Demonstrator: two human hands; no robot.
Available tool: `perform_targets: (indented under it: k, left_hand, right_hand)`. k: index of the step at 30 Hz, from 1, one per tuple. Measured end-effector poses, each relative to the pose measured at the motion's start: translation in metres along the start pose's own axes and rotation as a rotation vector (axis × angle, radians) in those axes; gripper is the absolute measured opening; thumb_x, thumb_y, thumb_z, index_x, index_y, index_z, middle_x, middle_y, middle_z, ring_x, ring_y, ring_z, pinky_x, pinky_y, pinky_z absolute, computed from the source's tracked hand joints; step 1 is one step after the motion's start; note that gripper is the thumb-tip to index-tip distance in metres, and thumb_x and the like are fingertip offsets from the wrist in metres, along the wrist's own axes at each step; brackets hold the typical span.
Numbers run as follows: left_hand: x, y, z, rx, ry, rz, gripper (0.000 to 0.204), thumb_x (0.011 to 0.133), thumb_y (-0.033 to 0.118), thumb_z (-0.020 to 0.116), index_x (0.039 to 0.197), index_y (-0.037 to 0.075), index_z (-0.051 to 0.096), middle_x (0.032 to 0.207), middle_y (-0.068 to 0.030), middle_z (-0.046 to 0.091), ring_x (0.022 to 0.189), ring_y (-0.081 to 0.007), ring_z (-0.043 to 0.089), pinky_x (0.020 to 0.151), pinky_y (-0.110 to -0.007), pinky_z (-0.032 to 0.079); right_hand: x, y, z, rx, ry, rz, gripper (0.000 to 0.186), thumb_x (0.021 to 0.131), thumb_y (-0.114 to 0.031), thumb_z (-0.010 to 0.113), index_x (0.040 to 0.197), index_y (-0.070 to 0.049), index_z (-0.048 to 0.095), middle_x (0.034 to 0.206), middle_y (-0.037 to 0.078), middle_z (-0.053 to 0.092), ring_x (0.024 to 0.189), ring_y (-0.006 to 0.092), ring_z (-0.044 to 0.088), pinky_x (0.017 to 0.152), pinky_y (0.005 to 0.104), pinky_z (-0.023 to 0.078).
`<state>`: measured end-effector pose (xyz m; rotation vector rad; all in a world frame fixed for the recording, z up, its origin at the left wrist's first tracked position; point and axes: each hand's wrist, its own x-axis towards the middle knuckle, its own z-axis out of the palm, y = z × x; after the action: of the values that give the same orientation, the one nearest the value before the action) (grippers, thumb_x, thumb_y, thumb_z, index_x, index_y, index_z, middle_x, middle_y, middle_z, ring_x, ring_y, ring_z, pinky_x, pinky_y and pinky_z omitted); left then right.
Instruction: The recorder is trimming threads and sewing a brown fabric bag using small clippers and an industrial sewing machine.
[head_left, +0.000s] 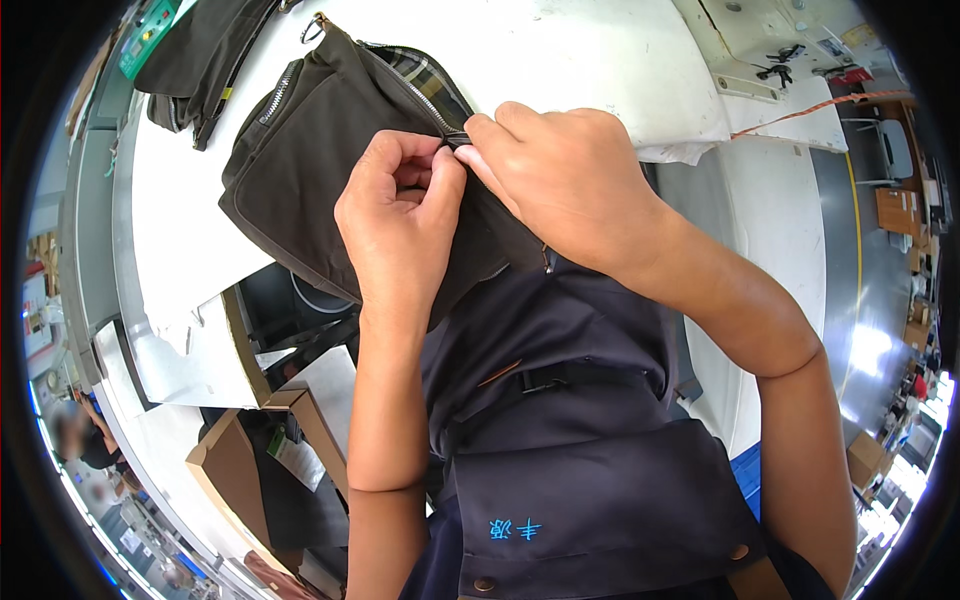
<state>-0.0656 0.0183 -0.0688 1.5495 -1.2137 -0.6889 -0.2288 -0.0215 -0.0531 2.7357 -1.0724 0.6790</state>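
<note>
On the white worktable [570, 60], a dark fabric bag [310, 150] is lying, overhanging the near edge; left hand [400, 225] and right hand [570, 175] are pinching its metal zipper [420, 100], fingertips closed. Upper stretch is gaping over plaid lining [428, 75]; zipper work is looking unfinished.

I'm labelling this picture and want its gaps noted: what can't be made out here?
In the head view:
Exactly which bit of the dark bag is pinched: the left hand and right hand cover it.
Most of the bag's inside: its outer cloth hides all but some plaid lining.
The second bag's far end: cut off by the upper edge.
The distant person at left: too small and blurred.
</note>
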Motion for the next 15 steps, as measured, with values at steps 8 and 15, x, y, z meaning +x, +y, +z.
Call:
perform_targets:
  k: [8,15]
  left_hand:
    - [0.0023,-0.0038,0.0018,0.008,0.003,0.046,0.007,0.091,0.003,0.074,0.091,-0.002,0.07,0.078,-0.006,0.071,0.07,-0.0082,0.065,0.064,-0.025,0.054]
    - [0.0046,-0.0087,-0.0014,-0.008,-0.017,-0.008,0.007,0.092,0.004,0.074,0.09,-0.002,0.07,0.078,-0.0047,0.071,0.07,-0.0074,0.065,0.066,-0.024,0.054]
  right_hand:
    - [0.0063,-0.0052,0.0018,-0.122,-0.133,-0.032,0.015,0.071,-0.015,0.075,0.081,-0.005,0.07,0.072,0.007,0.066,0.061,0.0206,0.07,0.05,0.0321,0.05]
    - [0.0046,-0.007,0.0065,-0.022,-0.091,0.06,0.012,0.073,-0.014,0.074,0.08,-0.006,0.07,0.072,0.008,0.069,0.063,0.0212,0.072,0.052,0.0337,0.053]
